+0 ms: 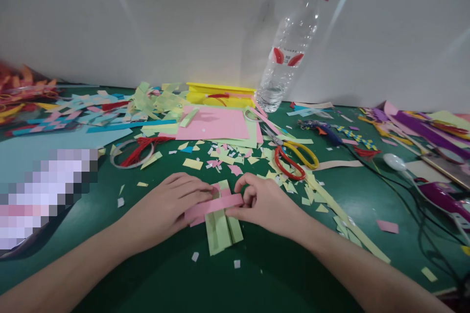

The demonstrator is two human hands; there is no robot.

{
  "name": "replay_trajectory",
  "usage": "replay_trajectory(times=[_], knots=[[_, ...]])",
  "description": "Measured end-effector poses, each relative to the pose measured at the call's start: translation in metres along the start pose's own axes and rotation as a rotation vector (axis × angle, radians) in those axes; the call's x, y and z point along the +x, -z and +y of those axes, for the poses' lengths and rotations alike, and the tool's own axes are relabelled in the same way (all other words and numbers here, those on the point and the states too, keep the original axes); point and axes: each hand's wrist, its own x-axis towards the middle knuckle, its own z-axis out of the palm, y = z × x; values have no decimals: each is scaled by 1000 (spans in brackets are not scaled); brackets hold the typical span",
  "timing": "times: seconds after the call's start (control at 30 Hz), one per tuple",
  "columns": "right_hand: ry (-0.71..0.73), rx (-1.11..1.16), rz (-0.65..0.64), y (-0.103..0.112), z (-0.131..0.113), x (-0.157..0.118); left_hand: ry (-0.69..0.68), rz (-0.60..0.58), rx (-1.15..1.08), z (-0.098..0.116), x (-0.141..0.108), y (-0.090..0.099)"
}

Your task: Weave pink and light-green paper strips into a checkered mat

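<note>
Green paper strips lie side by side on the green table, crossed by pink strips. One pink strip slants over the top of them. My left hand rests palm down on the left part of the pink paper, its fingers close together. At the strip's right end, my right hand has its fingers curled, with thumb and index finger pinching the pink strip. The undersides of the left fingers are hidden.
Scissors with red and yellow handles lie behind my right hand, among paper scraps. A tilted water bottle leans on the wall. A pixelated object is at left, a purple glue gun at right.
</note>
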Motion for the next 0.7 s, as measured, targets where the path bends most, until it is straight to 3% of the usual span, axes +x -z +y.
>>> replay_trajectory(times=[0.07,0.13,0.27,0.37,0.5,0.7], knots=[[21,6,-94,6,0,-1,0,-4,3,0,0,0],[66,-16,-92,9,1,-3,2,5,0,0,1,0],[162,-100,20,7,1,-4,11,29,6,1,2,0],[328,-138,91,3,2,-3,11,44,8,1,3,1],[506,-158,-12,0,1,-1,-14,0,17,0,2,0],[463,-222,-68,2,0,1,-1,-15,1,-1,1,0]])
